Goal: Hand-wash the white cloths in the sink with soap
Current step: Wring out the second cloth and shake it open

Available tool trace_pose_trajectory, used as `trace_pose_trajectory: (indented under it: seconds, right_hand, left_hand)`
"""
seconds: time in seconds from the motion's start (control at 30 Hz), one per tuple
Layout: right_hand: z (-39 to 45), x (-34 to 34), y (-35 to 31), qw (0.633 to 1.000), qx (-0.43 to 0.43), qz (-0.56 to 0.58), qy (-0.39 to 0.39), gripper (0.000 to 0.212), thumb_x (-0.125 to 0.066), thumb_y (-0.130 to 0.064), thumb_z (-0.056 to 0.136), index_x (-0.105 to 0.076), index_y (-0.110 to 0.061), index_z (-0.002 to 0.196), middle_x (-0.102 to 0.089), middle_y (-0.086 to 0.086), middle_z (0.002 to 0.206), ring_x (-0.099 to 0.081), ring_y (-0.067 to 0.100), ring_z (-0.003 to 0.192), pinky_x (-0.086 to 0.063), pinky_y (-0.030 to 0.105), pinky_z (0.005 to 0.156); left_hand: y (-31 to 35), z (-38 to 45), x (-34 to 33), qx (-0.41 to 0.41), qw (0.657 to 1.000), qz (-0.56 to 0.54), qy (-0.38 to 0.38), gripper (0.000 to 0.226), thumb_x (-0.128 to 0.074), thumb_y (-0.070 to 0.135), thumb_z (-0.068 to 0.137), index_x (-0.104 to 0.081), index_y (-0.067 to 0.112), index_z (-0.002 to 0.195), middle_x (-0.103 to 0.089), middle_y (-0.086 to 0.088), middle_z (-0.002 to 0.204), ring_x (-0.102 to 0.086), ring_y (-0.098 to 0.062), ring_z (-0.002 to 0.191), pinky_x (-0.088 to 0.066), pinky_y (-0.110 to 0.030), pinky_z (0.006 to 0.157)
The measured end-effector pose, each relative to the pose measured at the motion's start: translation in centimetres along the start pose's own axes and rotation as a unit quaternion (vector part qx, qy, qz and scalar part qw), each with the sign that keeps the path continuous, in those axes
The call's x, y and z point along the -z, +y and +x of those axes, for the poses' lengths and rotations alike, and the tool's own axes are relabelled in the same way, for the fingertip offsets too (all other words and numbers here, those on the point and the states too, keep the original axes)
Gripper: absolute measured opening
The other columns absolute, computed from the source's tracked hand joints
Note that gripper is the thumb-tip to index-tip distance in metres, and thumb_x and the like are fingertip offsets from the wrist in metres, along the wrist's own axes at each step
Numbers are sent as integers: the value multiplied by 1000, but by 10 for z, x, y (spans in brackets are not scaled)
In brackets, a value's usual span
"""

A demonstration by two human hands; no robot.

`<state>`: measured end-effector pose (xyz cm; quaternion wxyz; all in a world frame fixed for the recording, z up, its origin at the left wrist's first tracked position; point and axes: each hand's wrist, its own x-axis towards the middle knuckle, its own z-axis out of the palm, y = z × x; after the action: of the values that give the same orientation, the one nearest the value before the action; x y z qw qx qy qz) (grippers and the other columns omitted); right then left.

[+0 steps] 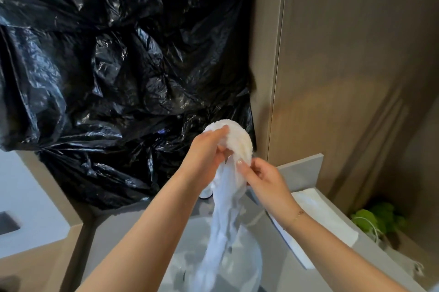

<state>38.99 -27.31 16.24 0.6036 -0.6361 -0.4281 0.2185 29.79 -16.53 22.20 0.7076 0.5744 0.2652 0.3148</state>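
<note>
Both hands — left hand [209, 153], right hand [262, 177] — grip white cloth [237, 146] above sink [180, 265]

1 head-worn view, forward and down, close above the sink [240, 275].

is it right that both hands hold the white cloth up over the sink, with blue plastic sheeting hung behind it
Not quite: the plastic sheeting is black, not blue, as the head view shows. The rest holds: the left hand and the right hand both grip the white cloth, which hangs down over the sink.
</note>
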Motion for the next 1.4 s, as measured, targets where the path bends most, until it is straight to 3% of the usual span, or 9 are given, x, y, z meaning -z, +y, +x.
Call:
trace_pose_trajectory:
  seconds: [0.23, 0.4, 0.5, 0.63, 0.77, 0.87, 1.03, 1.2, 1.4]
  right_hand:
    - [28, -2, -14, 986, -62, 154, 9, 35, -46, -32, 102, -67, -3, 100, -66, 28, 100, -59, 25, 89, -47, 43, 90]
    - [43, -11, -25, 983, -90, 153, -47, 28, -48, -24, 102, -72, -11, 93, -71, 17, 105, -67, 29, 102, -50, 44, 99]
    - [46, -11, -26, 998, -15, 51, -34, 41, -51, -29, 100, -62, -2, 71, -67, 15, 73, -64, 29, 72, -53, 40, 73]
    - [48, -5, -39, 992, 88, -83, 24, 50, -58, -24, 96, -31, -17, 54, -23, -11, 45, -22, 6, 48, -19, 22, 48]
    - [52, 12, -44, 978, 119, -159, 66, 57, -61, -28, 93, -23, -18, 51, -18, -7, 47, -20, 11, 50, -18, 26, 50]
    - [55, 26, -45, 978, 99, -164, 85, 61, -60, -29, 94, -21, -19, 48, -18, -6, 44, -21, 13, 49, -21, 24, 50]
    - [61, 41, -44, 993, 46, -78, 79, 65, -67, -33, 89, -31, 9, 55, -22, 6, 50, -25, 22, 55, -38, 31, 68]
    - [57, 30, -49, 996, -16, 22, 80, 48, -65, -34, 91, -46, -3, 60, -36, 9, 57, -36, 21, 59, -35, 29, 64]
    - [51, 19, -54, 990, -82, 97, 64, 30, -62, -38, 93, -55, -11, 85, -44, 11, 81, -43, 24, 77, -41, 35, 75]
  left_hand:
    - [-16, 10, 39, 134, 975, 162, -70, 49, -50, 48, 96, -67, 6, 116, -68, -8, 106, -62, -18, 95, -49, -35, 90]
    - [-45, -15, 47, 184, 960, 109, -179, 76, -24, 74, 92, -66, 20, 125, -70, -4, 111, -65, -13, 85, -48, -32, 85]
    - [-41, -18, 43, 123, 976, 49, -171, 71, -18, 70, 95, -61, 25, 131, -69, -1, 118, -65, -12, 98, -46, -30, 87]
    - [-37, -15, 34, 49, 986, 25, -159, 50, -43, 57, 96, -64, 24, 128, -64, -8, 129, -58, -22, 123, -41, -42, 106]
    - [-33, -11, 33, 27, 997, 22, -72, 34, -58, 40, 94, -75, 13, 103, -68, -21, 113, -61, -26, 99, -43, -39, 88]
    - [-33, -7, 46, -27, 995, 97, 23, 48, -71, 51, 73, -58, 5, 78, -57, -12, 80, -55, -23, 80, -42, -38, 76]
    - [-15, -8, 70, -78, 923, 373, 60, 61, -61, 62, 72, -54, 2, 70, -56, -7, 62, -58, -20, 61, -48, -38, 60]
    - [-22, -12, 76, 91, 988, 58, -107, 48, -66, 47, 85, -68, 12, 117, -66, -11, 122, -60, -32, 115, -39, -43, 108]
    - [-54, -26, 70, 237, 950, -22, -203, 67, -56, 70, 83, -64, 22, 128, -57, -12, 138, -48, -33, 132, -39, -49, 110]
